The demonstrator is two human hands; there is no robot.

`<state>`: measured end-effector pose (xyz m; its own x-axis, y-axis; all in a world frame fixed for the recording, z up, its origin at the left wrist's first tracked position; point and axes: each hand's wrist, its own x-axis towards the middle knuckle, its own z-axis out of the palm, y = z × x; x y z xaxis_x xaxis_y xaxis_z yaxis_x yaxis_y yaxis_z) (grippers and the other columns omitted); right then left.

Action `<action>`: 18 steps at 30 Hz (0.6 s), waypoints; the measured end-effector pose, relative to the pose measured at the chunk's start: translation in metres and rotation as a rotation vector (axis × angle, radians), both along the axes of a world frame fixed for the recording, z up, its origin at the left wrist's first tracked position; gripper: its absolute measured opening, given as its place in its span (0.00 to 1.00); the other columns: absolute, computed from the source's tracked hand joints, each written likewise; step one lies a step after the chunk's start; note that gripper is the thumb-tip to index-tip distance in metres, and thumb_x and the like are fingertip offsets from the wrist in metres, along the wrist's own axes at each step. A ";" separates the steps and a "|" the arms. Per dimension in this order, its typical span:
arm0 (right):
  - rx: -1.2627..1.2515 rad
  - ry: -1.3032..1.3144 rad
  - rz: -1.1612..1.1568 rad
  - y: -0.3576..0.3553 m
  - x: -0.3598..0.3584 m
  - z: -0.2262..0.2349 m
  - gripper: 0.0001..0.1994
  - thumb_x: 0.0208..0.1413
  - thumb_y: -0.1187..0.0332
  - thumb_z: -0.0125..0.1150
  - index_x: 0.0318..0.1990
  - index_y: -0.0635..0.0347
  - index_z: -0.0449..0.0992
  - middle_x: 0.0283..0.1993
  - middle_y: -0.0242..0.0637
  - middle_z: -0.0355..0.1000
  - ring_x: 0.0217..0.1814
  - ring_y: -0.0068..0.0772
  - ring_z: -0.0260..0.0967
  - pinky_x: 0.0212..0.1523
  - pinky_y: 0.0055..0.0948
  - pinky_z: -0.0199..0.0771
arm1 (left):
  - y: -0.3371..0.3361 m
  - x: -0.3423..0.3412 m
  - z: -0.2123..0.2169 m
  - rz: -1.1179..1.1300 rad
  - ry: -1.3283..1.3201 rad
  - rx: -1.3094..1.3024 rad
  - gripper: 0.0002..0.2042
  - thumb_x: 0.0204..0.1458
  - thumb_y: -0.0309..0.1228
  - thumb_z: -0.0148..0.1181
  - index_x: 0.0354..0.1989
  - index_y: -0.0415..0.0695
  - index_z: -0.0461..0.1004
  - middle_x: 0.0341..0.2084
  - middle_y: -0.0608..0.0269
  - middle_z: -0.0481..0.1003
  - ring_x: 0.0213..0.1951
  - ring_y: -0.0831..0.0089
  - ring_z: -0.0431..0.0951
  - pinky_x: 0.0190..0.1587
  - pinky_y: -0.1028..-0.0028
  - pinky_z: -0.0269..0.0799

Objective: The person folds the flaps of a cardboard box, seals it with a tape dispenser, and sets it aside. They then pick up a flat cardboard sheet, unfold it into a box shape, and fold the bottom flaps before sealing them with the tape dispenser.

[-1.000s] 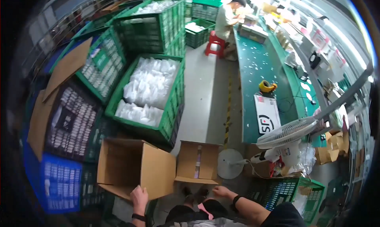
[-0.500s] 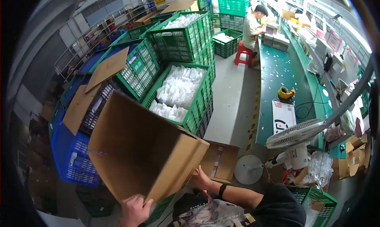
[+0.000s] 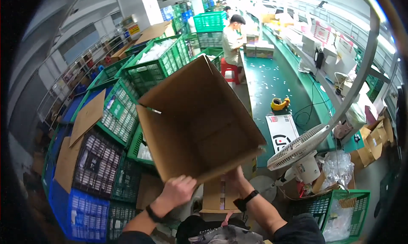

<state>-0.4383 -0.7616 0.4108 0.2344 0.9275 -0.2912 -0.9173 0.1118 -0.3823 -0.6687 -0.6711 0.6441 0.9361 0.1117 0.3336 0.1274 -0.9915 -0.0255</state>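
A large brown cardboard box (image 3: 199,116) is held up in front of me, its open side tilted toward me so that its bare inside shows. My left hand (image 3: 180,188) grips the near lower edge, fingers wrapped over the rim. Under the lower right edge, my right hand (image 3: 234,176) supports the box from outside; its fingers are mostly hidden by the cardboard. Below the box, near my body, lies another brown carton (image 3: 212,197) with a strip of tape along it.
Stacked green crates (image 3: 121,110) and a blue crate (image 3: 85,214) stand at left. At right runs a green workbench (image 3: 272,82) with a yellow tape dispenser (image 3: 280,103). A white fan (image 3: 299,146) stands close on the right. A person (image 3: 232,42) sits farther off on a red stool (image 3: 229,69).
The box has swung to the right and upward, its opening now turned more toward me. Both hands have moved right with it, and the view has turned left.
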 end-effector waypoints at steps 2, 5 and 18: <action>-0.059 -0.013 -0.051 0.031 0.028 0.012 0.44 0.56 0.30 0.43 0.74 0.41 0.41 0.76 0.42 0.40 0.71 0.54 0.52 0.66 0.62 0.55 | 0.048 0.045 -0.018 -0.039 -0.047 -0.047 0.08 0.46 0.30 0.64 0.23 0.46 0.70 0.21 0.62 0.71 0.26 0.65 0.76 0.25 0.66 0.72; -0.042 0.009 -0.188 0.070 0.061 0.002 0.44 0.55 0.28 0.39 0.74 0.37 0.40 0.76 0.44 0.38 0.70 0.56 0.55 0.65 0.65 0.55 | 0.131 0.118 -0.052 -0.147 -0.086 -0.095 0.06 0.48 0.31 0.62 0.27 0.44 0.71 0.23 0.59 0.73 0.29 0.60 0.77 0.28 0.63 0.74; -0.204 0.217 -0.404 0.216 0.033 -0.114 0.50 0.49 0.20 0.32 0.69 0.49 0.52 0.69 0.47 0.56 0.66 0.56 0.59 0.65 0.59 0.57 | 0.291 0.215 -0.252 -0.401 0.162 -0.366 0.03 0.46 0.30 0.58 0.28 0.46 0.71 0.26 0.59 0.76 0.32 0.61 0.80 0.32 0.64 0.77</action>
